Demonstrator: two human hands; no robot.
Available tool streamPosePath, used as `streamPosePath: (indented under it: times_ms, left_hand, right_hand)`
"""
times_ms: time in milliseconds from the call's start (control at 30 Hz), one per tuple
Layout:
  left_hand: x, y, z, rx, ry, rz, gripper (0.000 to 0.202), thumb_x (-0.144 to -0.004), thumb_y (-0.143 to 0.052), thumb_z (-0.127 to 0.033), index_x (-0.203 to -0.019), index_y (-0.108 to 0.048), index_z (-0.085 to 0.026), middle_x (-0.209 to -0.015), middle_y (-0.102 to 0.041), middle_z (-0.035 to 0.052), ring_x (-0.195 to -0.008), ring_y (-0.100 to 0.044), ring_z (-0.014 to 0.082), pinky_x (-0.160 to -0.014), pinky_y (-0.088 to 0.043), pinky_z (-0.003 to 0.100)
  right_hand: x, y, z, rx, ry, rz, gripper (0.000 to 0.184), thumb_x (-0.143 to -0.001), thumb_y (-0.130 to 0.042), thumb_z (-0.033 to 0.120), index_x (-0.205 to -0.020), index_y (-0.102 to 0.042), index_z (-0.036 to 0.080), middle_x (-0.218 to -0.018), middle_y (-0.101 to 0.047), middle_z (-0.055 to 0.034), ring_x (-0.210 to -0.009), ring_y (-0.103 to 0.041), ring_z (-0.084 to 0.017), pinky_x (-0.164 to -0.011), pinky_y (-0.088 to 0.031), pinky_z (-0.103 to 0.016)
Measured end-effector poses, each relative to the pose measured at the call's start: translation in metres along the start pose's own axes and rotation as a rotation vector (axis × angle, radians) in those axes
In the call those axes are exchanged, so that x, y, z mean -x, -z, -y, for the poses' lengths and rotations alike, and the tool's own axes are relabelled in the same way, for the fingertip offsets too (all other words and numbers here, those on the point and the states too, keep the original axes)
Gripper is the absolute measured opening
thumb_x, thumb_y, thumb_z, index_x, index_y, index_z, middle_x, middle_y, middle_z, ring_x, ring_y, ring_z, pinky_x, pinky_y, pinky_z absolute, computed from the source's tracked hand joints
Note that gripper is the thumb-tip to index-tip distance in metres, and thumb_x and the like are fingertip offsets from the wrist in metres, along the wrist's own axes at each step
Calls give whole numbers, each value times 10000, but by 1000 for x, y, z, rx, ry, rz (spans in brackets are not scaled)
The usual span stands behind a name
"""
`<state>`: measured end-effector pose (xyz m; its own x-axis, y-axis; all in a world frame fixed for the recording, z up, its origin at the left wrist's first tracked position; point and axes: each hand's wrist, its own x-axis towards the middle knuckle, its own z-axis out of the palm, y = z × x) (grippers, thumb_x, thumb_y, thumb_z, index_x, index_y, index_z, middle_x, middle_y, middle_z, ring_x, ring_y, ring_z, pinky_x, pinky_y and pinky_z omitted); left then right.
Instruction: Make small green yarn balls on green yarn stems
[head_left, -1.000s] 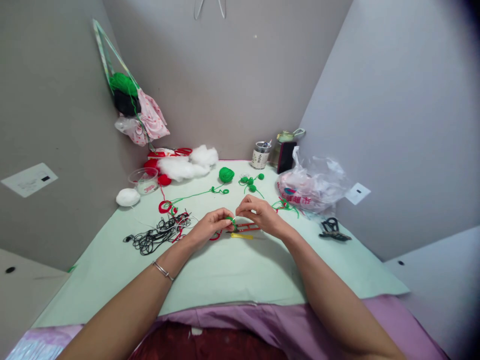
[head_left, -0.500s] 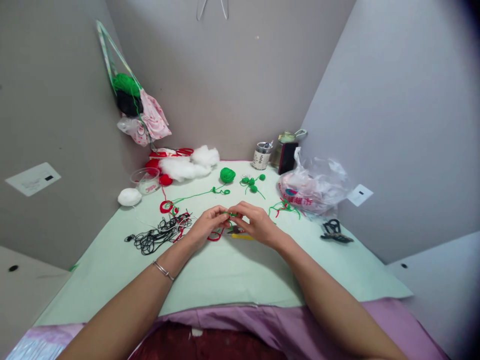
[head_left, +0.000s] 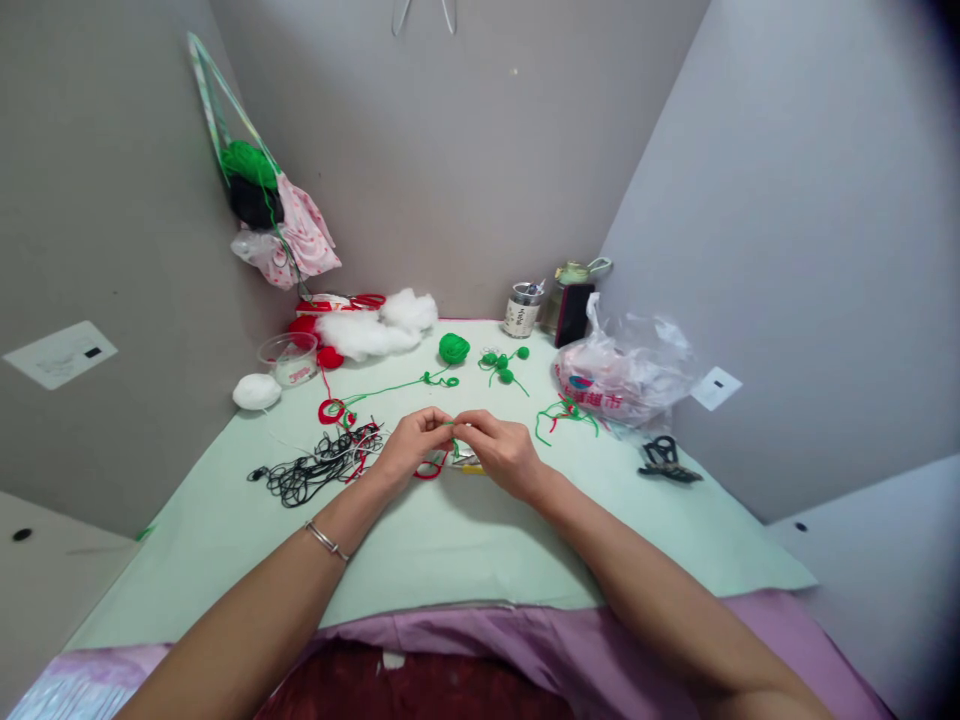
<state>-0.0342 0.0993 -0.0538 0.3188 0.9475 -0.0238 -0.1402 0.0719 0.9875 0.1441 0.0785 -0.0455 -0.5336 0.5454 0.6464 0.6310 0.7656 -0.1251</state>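
Note:
My left hand (head_left: 416,441) and my right hand (head_left: 501,450) meet above the middle of the table. Both are closed in a pinch on a small piece of green yarn (head_left: 454,446), whose short end dangles between them; most of it is hidden by my fingers. Beneath my hands lie a red yarn loop (head_left: 429,468) and a tool with a yellow handle (head_left: 472,469), partly covered by my right hand. Left of my left hand spreads a tangle of black cord (head_left: 307,475).
Behind my hands sit a green yarn ball (head_left: 454,348) and small green balls on strands (head_left: 506,368). White stuffing (head_left: 367,335), a clear plastic tub (head_left: 292,360) and a white yarn ball (head_left: 256,392) are at the left. A plastic bag (head_left: 622,375) and a black hair claw (head_left: 666,462) stand right.
My right hand has turned, its fingers folding in closer to the left fingertips. The pinched green yarn is now more covered. The view has shifted slightly.

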Motion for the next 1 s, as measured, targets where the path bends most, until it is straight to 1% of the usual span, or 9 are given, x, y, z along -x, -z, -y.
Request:
streamPosePath:
  times_ms: [67,133,200,300,400,667,867,933,1000]
  left_hand:
    - [-2,3,4,-3,4,-31,295,-649,-778,-379,-770,-625,-159,-689,-616,9,-641,-588,123,-668,-460,268]
    - [-4,5,6,-14,11,-93,283,-653,-769,-368,-760,-619,-153,-686,-615,7,-625,-585,119,-666,-461,271]
    - [-4,6,7,-4,3,-116,282,-657,-764,-359,-765,-612,-148,-705,-614,2,-636,-590,119,-691,-473,278]
    - [-2,4,4,45,-22,-44,303,-668,-759,-368,-809,-605,-148,-748,-623,-1,-681,-600,123,-745,-488,292]
    - [0,1,3,42,-36,-20,322,-661,-771,-372,-832,-602,-159,-731,-610,-18,-658,-585,110,-713,-484,267]
    - [-4,6,2,11,-59,-135,329,-633,-789,-371,-813,-613,-159,-723,-605,-18,-656,-598,116,-707,-490,263]
    - [-4,8,2,26,-57,-148,314,-639,-785,-350,-821,-615,-159,-741,-618,-17,-682,-623,126,-753,-487,284]
    - [-4,7,1,17,-59,-146,301,-652,-776,-345,-832,-617,-162,-754,-617,-16,-702,-629,132,-762,-481,284]
    - [-3,7,1,-21,-64,-138,289,-671,-761,-343,-851,-622,-165,-777,-626,-8,-735,-634,142,-765,-469,278]
  right_hand:
    - [-1,1,4,-37,33,-1,261,-954,-407,154,-984,-660,207,-1039,-692,-83,-819,-644,-129,-671,-468,-227]
    - [-5,0,8,-141,-14,-22,235,-948,-418,175,-958,-651,204,-1044,-691,-92,-843,-649,-143,-698,-481,-245]
    - [-10,0,10,-346,-173,-44,190,-951,-428,230,-933,-616,203,-963,-695,-82,-789,-650,-144,-666,-487,-253]
    - [-18,1,5,-807,-481,-5,200,-953,-438,374,-881,-511,203,-741,-652,-23,-603,-615,-126,-529,-462,-233]
    - [-21,7,-5,-1095,-626,46,263,-927,-484,451,-849,-469,200,-611,-581,33,-493,-527,-95,-492,-430,-214]
    - [-21,33,-8,-1240,-623,90,263,-865,-603,426,-824,-530,177,-479,-436,79,-422,-317,-61,-429,-258,-193]
    - [-21,47,-17,-1295,-643,64,273,-848,-619,419,-791,-522,170,-480,-366,86,-440,-231,-53,-438,-189,-202]
    - [-21,48,-20,-1265,-647,59,253,-858,-607,408,-826,-534,168,-485,-368,86,-447,-230,-57,-447,-182,-208]
    - [-21,47,-21,-1192,-643,46,227,-877,-583,386,-943,-559,170,-496,-370,87,-454,-251,-67,-453,-195,-212]
